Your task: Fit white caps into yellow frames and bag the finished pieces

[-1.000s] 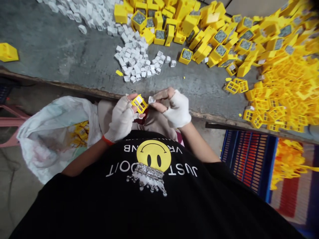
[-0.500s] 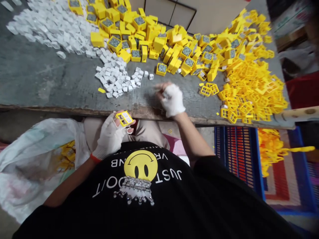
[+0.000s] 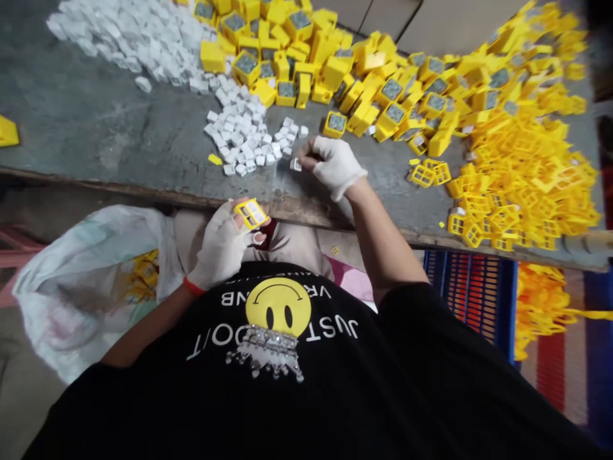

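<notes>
My left hand (image 3: 221,241), in a white fingerless glove, is closed around a small yellow four-opening frame (image 3: 252,214) just off the table's front edge. White pieces fill the right side of that frame, while its left openings look dark. My right hand (image 3: 335,167), gloved the same way, is over the table with its fingers curled in a pinch. At its fingertips is a small white plastic cap (image 3: 295,164). Just left of it lies a small heap of similar white caps (image 3: 244,137).
Yellow block-like housings with grey inserts (image 3: 335,70) are piled along the back. To the right is a heap of yellow frames (image 3: 527,172). A larger white pile (image 3: 129,38) covers the back left. Below the table are a plastic bag (image 3: 96,281) and a blue crate (image 3: 472,300).
My right hand has come to the white caps, and one is now at its fingertips. My left hand still holds the yellow frame. The camera view has shifted slightly.
</notes>
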`<action>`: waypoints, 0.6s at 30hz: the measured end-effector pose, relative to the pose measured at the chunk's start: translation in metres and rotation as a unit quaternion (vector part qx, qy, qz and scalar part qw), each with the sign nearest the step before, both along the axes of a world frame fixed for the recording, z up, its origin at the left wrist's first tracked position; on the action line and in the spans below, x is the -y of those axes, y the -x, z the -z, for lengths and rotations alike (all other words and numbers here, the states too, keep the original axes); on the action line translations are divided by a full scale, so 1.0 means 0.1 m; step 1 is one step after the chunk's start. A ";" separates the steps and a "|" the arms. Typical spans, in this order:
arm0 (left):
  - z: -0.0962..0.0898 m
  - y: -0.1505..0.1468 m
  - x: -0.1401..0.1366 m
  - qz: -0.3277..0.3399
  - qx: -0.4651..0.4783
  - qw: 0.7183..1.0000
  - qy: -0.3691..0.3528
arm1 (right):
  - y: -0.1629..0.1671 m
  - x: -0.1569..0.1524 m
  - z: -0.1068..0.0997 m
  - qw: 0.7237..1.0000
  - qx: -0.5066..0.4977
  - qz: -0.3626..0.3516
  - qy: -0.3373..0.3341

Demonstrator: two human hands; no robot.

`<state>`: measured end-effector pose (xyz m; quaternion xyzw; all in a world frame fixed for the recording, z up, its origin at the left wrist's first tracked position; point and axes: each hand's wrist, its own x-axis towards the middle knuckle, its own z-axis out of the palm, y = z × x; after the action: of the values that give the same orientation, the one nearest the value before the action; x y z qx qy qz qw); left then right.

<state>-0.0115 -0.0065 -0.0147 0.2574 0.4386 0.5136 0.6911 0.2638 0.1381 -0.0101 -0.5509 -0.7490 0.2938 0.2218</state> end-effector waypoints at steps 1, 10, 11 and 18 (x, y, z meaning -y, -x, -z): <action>0.02 -0.01 0.00 -0.001 0.004 1.000 -0.007 | 0.07 0.18 -0.09 0.998 -0.047 -0.040 0.013; 0.12 -0.07 0.07 0.023 0.089 0.996 -0.010 | 0.65 1.04 -0.27 0.977 -0.097 -0.188 -0.038; 0.12 -0.06 0.07 0.033 0.101 0.994 0.003 | 0.63 1.04 -0.22 0.976 -0.118 -0.179 -0.032; 0.00 0.01 0.01 0.055 0.114 0.988 0.087 | 0.15 0.19 0.19 0.991 -0.010 0.079 -0.108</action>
<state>-0.0125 -0.0071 -0.0145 0.1598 0.3855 0.4605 0.7835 0.2483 0.1190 -0.0291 -0.5781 -0.7283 0.1979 0.3101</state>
